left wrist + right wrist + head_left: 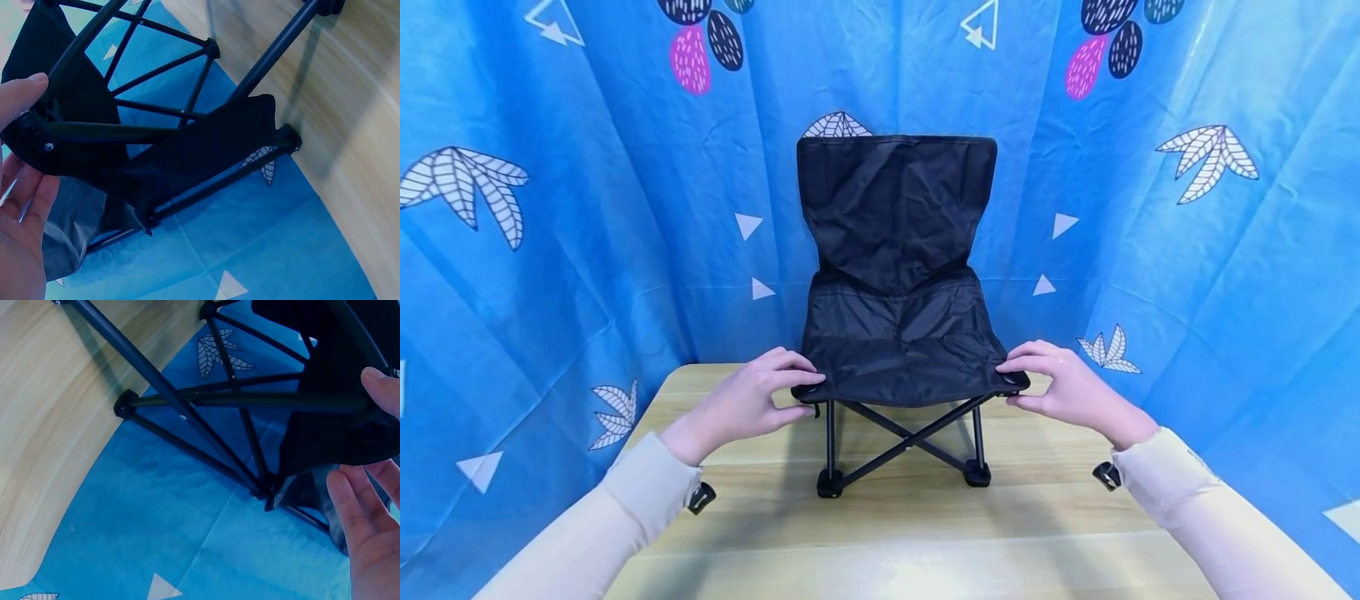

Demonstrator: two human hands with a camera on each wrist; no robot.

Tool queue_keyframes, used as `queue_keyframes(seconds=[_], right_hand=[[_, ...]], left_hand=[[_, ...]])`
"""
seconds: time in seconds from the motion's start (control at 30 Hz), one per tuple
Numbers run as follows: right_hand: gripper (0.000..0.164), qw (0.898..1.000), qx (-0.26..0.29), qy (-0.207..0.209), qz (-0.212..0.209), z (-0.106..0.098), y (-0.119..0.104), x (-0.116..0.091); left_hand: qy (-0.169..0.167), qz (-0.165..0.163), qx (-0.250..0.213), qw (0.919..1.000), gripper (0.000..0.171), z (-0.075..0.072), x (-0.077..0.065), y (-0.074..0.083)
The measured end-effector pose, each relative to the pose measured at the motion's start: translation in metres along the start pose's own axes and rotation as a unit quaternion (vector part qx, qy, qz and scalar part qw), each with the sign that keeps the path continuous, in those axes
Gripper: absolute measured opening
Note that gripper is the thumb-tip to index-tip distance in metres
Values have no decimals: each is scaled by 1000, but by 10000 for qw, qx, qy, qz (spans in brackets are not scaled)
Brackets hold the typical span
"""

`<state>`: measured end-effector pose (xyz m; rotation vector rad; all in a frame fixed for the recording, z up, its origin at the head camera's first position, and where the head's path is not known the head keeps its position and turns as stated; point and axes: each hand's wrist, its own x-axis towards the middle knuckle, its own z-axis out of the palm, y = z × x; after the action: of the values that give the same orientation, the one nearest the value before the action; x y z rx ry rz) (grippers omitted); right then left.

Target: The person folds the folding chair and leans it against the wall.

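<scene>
A black folding camp chair (901,333) stands unfolded on the wooden table, its fabric back upright and its thin crossed legs spread. My left hand (752,396) pinches the front left corner of the seat, fingers on top and thumb underneath. At the front right corner, my right hand (1063,387) pinches in the same way. In the left wrist view, the left thumb (25,97) lies by the corner joint and the fingers touch the seat fabric. The right wrist view shows the right fingers (359,500) against the fabric, with the leg tubes (237,400) beside them.
The light wooden table (910,533) extends in front of the chair and to both sides. A blue patterned curtain (587,208) hangs close behind the chair and along both sides. Black plastic feet (829,483) at the leg ends rest on the tabletop.
</scene>
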<state>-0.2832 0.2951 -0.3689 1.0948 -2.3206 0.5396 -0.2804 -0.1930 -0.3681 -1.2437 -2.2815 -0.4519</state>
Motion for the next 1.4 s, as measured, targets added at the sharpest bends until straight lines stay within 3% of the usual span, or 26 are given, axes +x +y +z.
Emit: queue_keyframes(seconds=[0.43,1.13,1.4], right_hand=[[53,9990,-272,313,-165,7,0,-9],[54,9978,-120,559,-341,9,2,-5],[51,9983,-208,512,-202,12,2,-4]], left_hand=[[267,-4,43,9996,43,15,-1,1],[343,142,294,9989,42,10,0,0],[379,182,261,9988,40,10,2,0]])
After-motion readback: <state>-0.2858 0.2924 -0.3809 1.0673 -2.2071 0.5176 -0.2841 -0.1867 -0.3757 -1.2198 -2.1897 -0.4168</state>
